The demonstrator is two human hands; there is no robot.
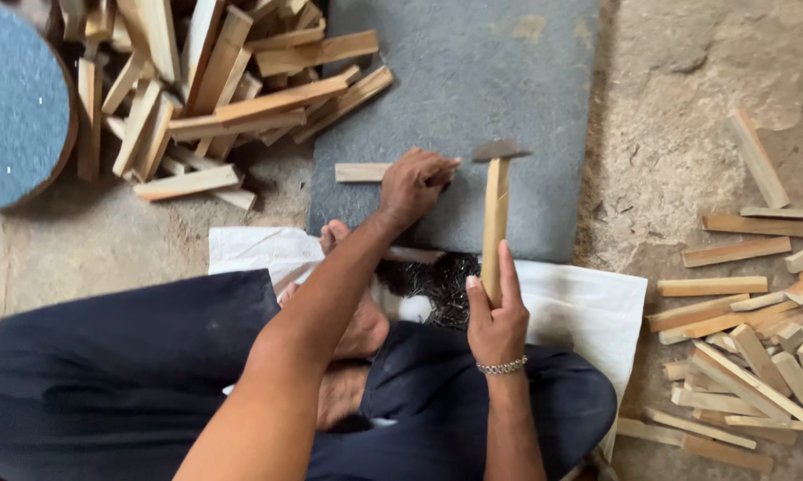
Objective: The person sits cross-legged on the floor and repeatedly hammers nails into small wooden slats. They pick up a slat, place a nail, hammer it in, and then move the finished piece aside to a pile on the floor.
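On the grey stone slab (526, 80), near its lower middle: one short pale wooden strip (359, 172), lying flat, its right end covered by the left hand (415, 184)
- Left hand: fingers curled and pressed down on the strip; whether a nail is pinched between them cannot be told
- Right hand (496, 313): clenched round the lower shaft of a wooden-handled hammer with a dark metal head (497, 191); head poised just right of the left fingertips
- Step in hand, as judged: steadying the strip for a hammer blow; the next move calls for a short, well-aimed stroke clear of the fingers
- Dark tangle of small nails (437, 281) on a white cloth sheet (588, 307), between the forearms
- Heap of uncut wooden offcuts (223, 89), upper left
- Loose row of wooden slats (749, 347) on the dirt floor, right
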